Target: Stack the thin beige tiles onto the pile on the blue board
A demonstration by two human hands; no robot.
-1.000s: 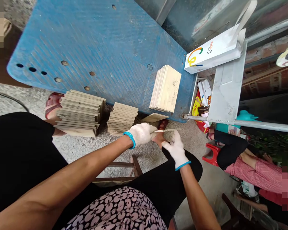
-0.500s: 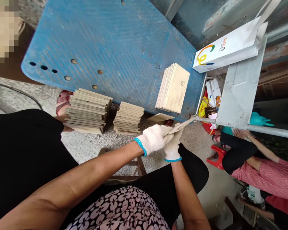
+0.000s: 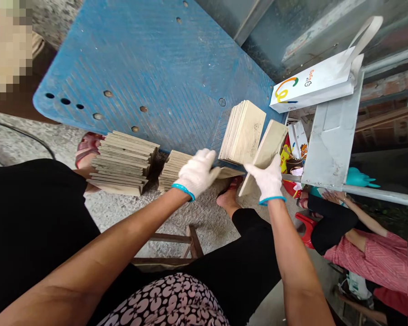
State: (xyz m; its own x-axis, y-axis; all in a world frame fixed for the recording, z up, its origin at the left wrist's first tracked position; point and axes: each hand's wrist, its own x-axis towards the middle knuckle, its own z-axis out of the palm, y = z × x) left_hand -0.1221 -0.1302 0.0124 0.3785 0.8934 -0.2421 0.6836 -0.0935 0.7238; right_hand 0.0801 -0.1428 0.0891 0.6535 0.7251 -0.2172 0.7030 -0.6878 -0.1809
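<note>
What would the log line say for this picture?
right hand: holds wooden board | left hand: open, reaching over flat board | leaning stack on blue panel

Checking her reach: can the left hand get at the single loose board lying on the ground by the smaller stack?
Probably yes. The left hand is empty, fingers spread, right over the loose board beside the smaller stack. Nothing lies between; the right hand holds another board off to the side.

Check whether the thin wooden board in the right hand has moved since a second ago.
Yes. The board, gripped by the right hand, has risen from low near the knee and now sits beside the leaning stack against the blue panel.
</note>
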